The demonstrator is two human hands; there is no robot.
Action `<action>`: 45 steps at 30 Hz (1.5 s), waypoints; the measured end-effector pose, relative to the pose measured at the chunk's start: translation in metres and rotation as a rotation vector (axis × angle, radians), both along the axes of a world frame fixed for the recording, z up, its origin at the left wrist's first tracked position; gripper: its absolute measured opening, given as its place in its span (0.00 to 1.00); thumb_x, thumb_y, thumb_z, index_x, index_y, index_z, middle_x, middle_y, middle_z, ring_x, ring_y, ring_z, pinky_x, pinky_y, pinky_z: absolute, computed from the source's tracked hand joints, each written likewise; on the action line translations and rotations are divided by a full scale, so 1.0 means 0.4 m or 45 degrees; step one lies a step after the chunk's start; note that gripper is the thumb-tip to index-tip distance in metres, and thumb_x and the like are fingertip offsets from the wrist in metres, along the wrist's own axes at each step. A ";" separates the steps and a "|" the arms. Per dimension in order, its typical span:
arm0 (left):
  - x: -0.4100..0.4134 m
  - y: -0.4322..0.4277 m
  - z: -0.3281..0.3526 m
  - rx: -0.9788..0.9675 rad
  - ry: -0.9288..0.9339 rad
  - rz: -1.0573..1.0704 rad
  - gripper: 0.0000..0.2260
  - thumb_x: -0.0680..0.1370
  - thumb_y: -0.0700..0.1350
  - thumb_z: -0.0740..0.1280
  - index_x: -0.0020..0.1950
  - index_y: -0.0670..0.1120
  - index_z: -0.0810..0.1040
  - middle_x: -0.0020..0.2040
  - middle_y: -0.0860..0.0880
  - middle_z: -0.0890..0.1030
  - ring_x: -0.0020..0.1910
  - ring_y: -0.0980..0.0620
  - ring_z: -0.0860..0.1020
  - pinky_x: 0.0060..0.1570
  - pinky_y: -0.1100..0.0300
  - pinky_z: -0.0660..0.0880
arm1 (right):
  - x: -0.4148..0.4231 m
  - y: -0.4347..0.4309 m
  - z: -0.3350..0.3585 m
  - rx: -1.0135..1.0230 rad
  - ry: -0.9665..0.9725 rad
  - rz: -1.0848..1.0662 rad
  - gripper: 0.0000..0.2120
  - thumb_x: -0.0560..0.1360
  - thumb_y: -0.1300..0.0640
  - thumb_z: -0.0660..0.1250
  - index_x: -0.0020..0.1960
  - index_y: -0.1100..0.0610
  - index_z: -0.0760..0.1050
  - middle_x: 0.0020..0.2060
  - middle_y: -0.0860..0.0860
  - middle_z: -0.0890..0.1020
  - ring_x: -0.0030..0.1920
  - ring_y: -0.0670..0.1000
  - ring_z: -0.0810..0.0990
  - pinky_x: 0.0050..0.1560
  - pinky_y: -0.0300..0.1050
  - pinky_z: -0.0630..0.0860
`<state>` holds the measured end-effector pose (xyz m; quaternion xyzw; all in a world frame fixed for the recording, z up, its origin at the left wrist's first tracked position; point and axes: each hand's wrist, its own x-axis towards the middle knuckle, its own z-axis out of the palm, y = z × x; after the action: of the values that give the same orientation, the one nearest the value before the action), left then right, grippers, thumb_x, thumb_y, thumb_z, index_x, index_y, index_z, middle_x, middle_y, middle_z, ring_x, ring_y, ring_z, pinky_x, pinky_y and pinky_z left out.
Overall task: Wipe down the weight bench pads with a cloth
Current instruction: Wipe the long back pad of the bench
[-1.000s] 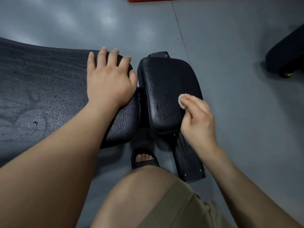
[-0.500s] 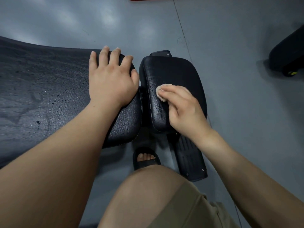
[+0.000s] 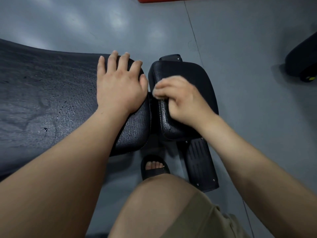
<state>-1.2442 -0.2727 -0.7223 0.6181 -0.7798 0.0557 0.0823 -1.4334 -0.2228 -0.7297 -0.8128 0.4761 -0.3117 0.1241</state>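
Head view showed the small pad (image 3: 202, 78) in the middle, so I told every place from it. My right hand (image 3: 181, 102) lay on the small pad's left side, close to its edge. The fingers were curled tight around the cloth (image 3: 155, 93). Only a little pale bit of the cloth peeked out by the fingertips, and it was blurry, so I could not tell its shape.

Just left of the small pad was the long pad (image 3: 51, 93), with a thin gap between them. My left hand (image 3: 120, 86) rested flat on the end of the long pad, the end next to the small pad. Its fingers were spread wide and held nothing.

I thought the cloth was soft and very light. It looked small enough to hide in one hand. I judged it best to hold it bunched under the fingertips, so it would not slip out while rubbing.

Both pads looked bumpy and shiny, with small wet dots on them. I guessed they were squishy on top, firm below and a bit slippery when wet. I could not lift them, so the flat hand was there to lean on.

A black plate (image 3: 200, 162) stuck out from under the small pad toward me. Beside the plate, a foot in a black sandal (image 3: 154, 167) stood on the gray floor (image 3: 240, 48).
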 end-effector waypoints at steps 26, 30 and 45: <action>0.001 0.000 0.002 0.007 -0.005 0.005 0.22 0.81 0.56 0.52 0.73 0.54 0.73 0.76 0.45 0.70 0.77 0.40 0.62 0.76 0.37 0.54 | 0.005 -0.205 0.019 0.371 0.120 -0.309 0.25 0.69 0.63 0.55 0.60 0.55 0.83 0.58 0.54 0.81 0.61 0.58 0.78 0.65 0.48 0.73; 0.002 -0.002 0.004 0.020 0.010 0.003 0.23 0.81 0.56 0.52 0.73 0.54 0.72 0.77 0.45 0.69 0.78 0.40 0.61 0.77 0.37 0.53 | -0.072 -0.168 0.002 0.420 0.088 -0.508 0.23 0.71 0.59 0.56 0.61 0.55 0.82 0.56 0.54 0.81 0.59 0.57 0.78 0.63 0.48 0.74; -0.004 0.000 0.004 0.019 -0.001 0.002 0.23 0.81 0.56 0.52 0.73 0.54 0.72 0.76 0.44 0.69 0.77 0.39 0.61 0.77 0.37 0.53 | -0.180 0.119 -0.085 0.246 -0.027 -0.722 0.26 0.75 0.74 0.57 0.68 0.58 0.78 0.67 0.53 0.78 0.66 0.56 0.77 0.72 0.39 0.66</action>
<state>-1.2459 -0.2727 -0.7207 0.6194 -0.7796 0.0503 0.0774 -1.5055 -0.1752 -0.7638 -0.6285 0.7104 -0.2957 0.1138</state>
